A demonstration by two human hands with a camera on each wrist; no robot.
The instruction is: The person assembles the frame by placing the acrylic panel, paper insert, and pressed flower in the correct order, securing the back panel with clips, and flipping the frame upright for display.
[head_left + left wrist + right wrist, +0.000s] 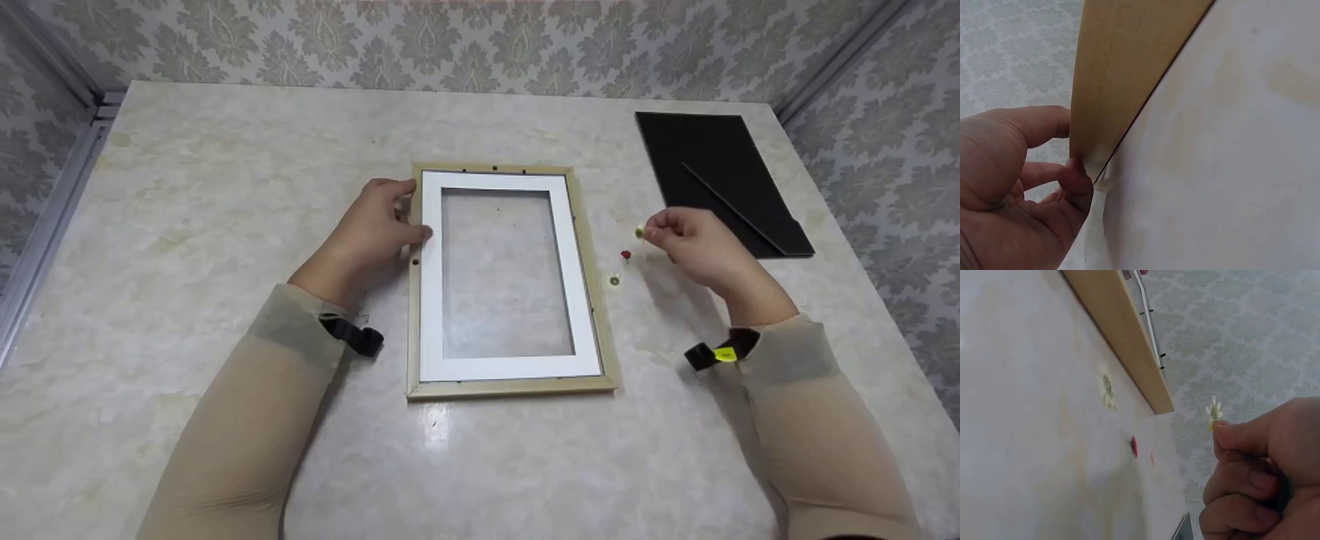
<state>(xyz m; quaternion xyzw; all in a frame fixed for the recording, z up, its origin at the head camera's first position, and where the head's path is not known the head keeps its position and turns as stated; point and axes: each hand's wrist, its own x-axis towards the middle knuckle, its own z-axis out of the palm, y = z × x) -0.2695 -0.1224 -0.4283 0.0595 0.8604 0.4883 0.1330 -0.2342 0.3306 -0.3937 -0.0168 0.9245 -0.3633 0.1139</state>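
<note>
A light wooden picture frame (512, 386) lies on the table with a white mat (510, 367) inside it. My left hand (375, 225) grips the frame's left side, thumb over its upper edge and fingers against the outer side, as the left wrist view also shows. To the right of the frame, my right hand (694, 244) pinches a small pale flower (1214, 410) between thumb and forefinger, raised off the table. Below that hand lie a small red flower (625, 256) and another pale flower (615, 280), close to the frame's right side.
A black backing board (697, 142) rests at the back right of the table, with a thin stand strip (731, 206) across it. The marbled tabletop (225, 150) reaches back to a patterned wall (450, 45). Metal posts stand at both back corners.
</note>
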